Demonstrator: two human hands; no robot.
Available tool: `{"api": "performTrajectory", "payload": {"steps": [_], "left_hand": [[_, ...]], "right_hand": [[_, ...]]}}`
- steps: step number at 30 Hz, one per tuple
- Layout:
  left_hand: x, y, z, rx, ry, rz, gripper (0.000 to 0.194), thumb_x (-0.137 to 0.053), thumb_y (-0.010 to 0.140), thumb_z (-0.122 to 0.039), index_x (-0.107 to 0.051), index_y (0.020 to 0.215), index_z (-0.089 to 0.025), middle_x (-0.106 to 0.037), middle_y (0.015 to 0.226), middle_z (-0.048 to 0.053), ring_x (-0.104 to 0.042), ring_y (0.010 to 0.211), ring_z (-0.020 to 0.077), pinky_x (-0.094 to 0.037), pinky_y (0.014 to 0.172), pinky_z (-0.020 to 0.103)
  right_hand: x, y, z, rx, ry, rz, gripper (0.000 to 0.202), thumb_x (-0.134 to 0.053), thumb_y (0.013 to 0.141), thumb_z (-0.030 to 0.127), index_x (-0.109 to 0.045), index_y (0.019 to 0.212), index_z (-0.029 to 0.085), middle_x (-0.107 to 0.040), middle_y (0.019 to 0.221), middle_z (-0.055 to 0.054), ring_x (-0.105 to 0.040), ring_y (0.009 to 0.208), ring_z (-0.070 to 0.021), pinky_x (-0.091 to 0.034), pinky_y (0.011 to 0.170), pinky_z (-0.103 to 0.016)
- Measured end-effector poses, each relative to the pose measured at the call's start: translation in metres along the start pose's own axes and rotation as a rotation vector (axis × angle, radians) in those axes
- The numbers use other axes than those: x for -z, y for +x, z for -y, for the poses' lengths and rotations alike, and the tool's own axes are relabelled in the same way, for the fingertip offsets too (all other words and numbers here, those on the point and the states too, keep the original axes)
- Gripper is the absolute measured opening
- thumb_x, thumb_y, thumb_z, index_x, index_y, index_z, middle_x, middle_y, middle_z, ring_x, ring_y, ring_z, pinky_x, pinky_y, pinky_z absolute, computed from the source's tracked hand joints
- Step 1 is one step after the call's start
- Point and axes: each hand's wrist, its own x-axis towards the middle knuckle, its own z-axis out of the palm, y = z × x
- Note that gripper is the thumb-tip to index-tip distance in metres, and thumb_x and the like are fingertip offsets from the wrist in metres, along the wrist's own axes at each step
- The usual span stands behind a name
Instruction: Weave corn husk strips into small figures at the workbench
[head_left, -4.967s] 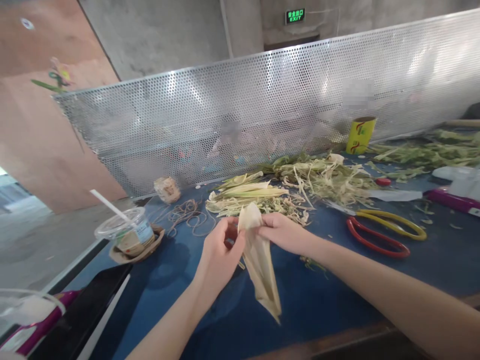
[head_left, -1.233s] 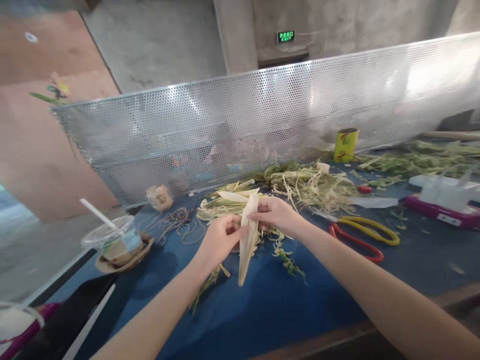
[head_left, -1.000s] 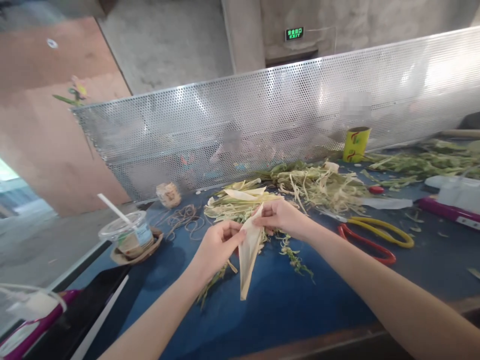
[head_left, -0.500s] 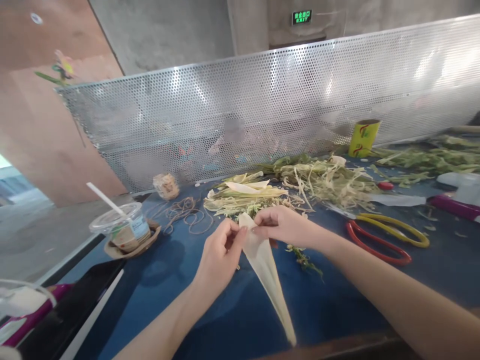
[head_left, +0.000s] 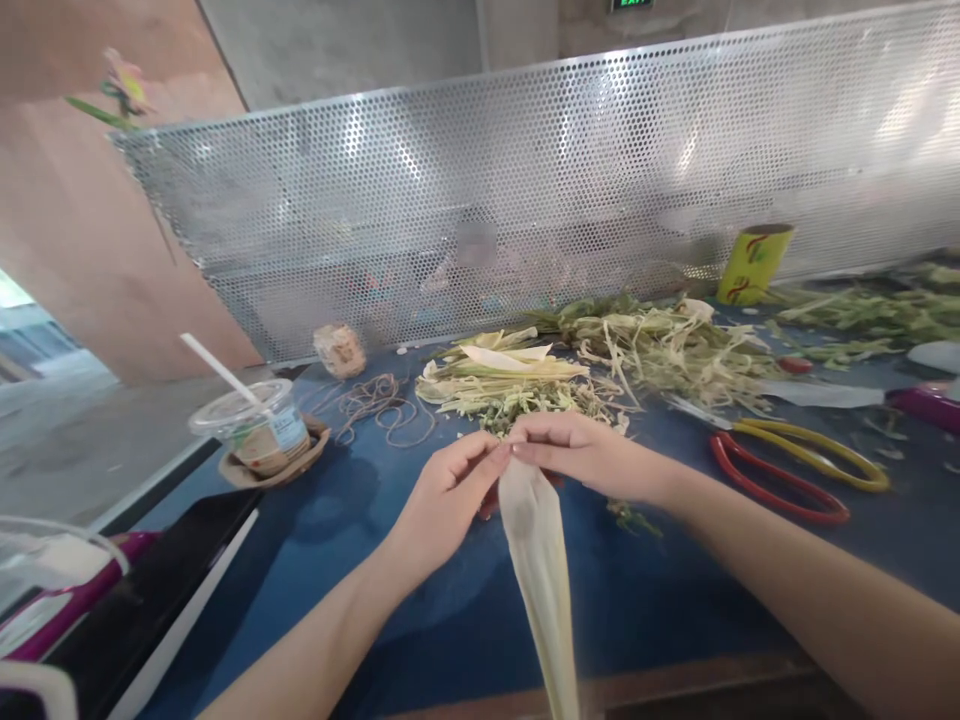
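A pale, long corn husk hangs from my fingertips, its wide end up and its narrow end running down past the table's front edge. My left hand pinches the top of the husk between thumb and fingers. Right beside it, my right hand pinches the same top edge, and the thumbs nearly meet. Something reddish shows behind the fingers, too hidden to name. Just beyond my hands lies a pile of dry husks. A small green sprig is on the table by my right wrist.
Scissors with red and yellow handles lie right. Behind them are shredded husks and a yellow tube. Left are a lidded cup, twine and a black tray. A perforated metal screen borders the back.
Both hands have come together at the husk's top edge, and the husk now hangs more steeply. The view has tipped down slightly.
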Motion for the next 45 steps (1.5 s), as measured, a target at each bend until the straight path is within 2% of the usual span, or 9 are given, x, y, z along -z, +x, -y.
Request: {"api": "performTrajectory", "payload": {"steps": [3, 9, 15, 18, 21, 25, 33, 40, 45], "left_hand": [[0.001, -0.001, -0.001, -0.021, -0.065, -0.004, 0.026, -0.044, 0.084, -0.036, -0.049, 0.068, -0.016, -0.042, 0.057, -0.006, -0.04, 0.049, 0.0048, -0.031, 0.048, 0.017], [0.0, -0.001, -0.003, -0.063, -0.035, -0.044, 0.024, -0.045, 0.085, -0.034, -0.05, 0.069, -0.016, -0.042, 0.057, -0.005, -0.039, 0.05, 0.005, -0.032, 0.048, 0.017], [0.001, -0.003, -0.006, -0.136, 0.24, -0.087, 0.024, -0.04, 0.086, -0.033, -0.051, 0.071, -0.017, -0.044, 0.06, -0.004, -0.04, 0.053, 0.0068, -0.034, 0.05, 0.018], [0.002, -0.005, -0.007, -0.127, 0.342, -0.03, 0.023, -0.041, 0.085, -0.033, -0.048, 0.071, -0.017, -0.045, 0.06, -0.004, -0.041, 0.055, 0.0078, -0.034, 0.051, 0.019], [0.004, -0.004, -0.006, -0.074, 0.292, 0.058, 0.022, -0.042, 0.084, -0.034, -0.047, 0.07, -0.017, -0.047, 0.062, -0.004, -0.043, 0.056, 0.0084, -0.034, 0.052, 0.02], [0.007, -0.002, -0.005, -0.038, 0.273, 0.083, 0.019, -0.045, 0.081, -0.028, -0.046, 0.066, -0.016, -0.047, 0.062, -0.003, -0.042, 0.057, 0.0083, -0.033, 0.053, 0.02], [0.01, -0.003, -0.008, -0.05, 0.263, 0.077, 0.014, -0.045, 0.075, -0.018, -0.045, 0.061, -0.016, -0.042, 0.058, -0.005, -0.036, 0.056, 0.0073, -0.03, 0.051, 0.019], [0.01, -0.003, -0.009, -0.063, 0.255, 0.063, 0.019, -0.045, 0.077, -0.024, -0.047, 0.061, -0.015, -0.042, 0.057, -0.004, -0.035, 0.054, 0.0074, -0.029, 0.05, 0.02], [0.011, -0.003, -0.007, -0.04, 0.266, 0.101, 0.017, -0.046, 0.078, -0.024, -0.046, 0.062, -0.016, -0.042, 0.058, -0.004, -0.035, 0.055, 0.0078, -0.029, 0.05, 0.019]], "right_hand": [[0.0, -0.001, 0.001, 0.035, 0.033, -0.021, 0.019, -0.046, 0.085, 0.03, -0.05, 0.073, 0.015, -0.046, 0.062, 0.004, -0.046, 0.052, -0.006, -0.037, 0.051, -0.019], [-0.002, 0.0, 0.0, 0.04, 0.072, -0.074, 0.017, -0.049, 0.084, 0.03, -0.054, 0.077, 0.015, -0.048, 0.063, 0.003, -0.047, 0.052, -0.006, -0.039, 0.052, -0.019], [-0.003, 0.0, -0.001, 0.018, 0.055, -0.061, 0.018, -0.047, 0.084, 0.031, -0.051, 0.076, 0.016, -0.048, 0.062, 0.003, -0.048, 0.052, -0.0072, -0.041, 0.053, -0.021], [-0.004, -0.001, -0.001, -0.01, -0.033, -0.031, 0.018, -0.043, 0.086, 0.028, -0.046, 0.072, 0.017, -0.048, 0.064, 0.003, -0.048, 0.055, -0.0076, -0.04, 0.054, -0.021], [-0.005, -0.001, -0.001, 0.041, -0.184, -0.029, 0.023, -0.039, 0.087, 0.023, -0.041, 0.065, 0.017, -0.042, 0.061, 0.004, -0.043, 0.056, -0.0072, -0.036, 0.056, -0.02], [-0.007, 0.0, -0.002, 0.083, -0.311, -0.019, 0.025, -0.037, 0.087, 0.024, -0.037, 0.063, 0.017, -0.035, 0.06, 0.005, -0.037, 0.058, -0.0074, -0.032, 0.056, -0.019], [-0.009, -0.002, -0.002, 0.051, -0.221, 0.039, 0.024, -0.038, 0.088, 0.026, -0.042, 0.066, 0.017, -0.041, 0.059, 0.005, -0.046, 0.053, -0.0065, -0.036, 0.054, -0.018], [-0.008, -0.002, -0.001, 0.054, -0.223, 0.004, 0.024, -0.038, 0.088, 0.027, -0.044, 0.067, 0.017, -0.043, 0.058, 0.005, -0.046, 0.051, -0.0065, -0.036, 0.053, -0.018], [-0.009, -0.002, -0.001, 0.079, -0.3, 0.006, 0.025, -0.038, 0.087, 0.024, -0.042, 0.064, 0.017, -0.042, 0.054, 0.005, -0.043, 0.051, -0.0074, -0.033, 0.052, -0.02]]}}
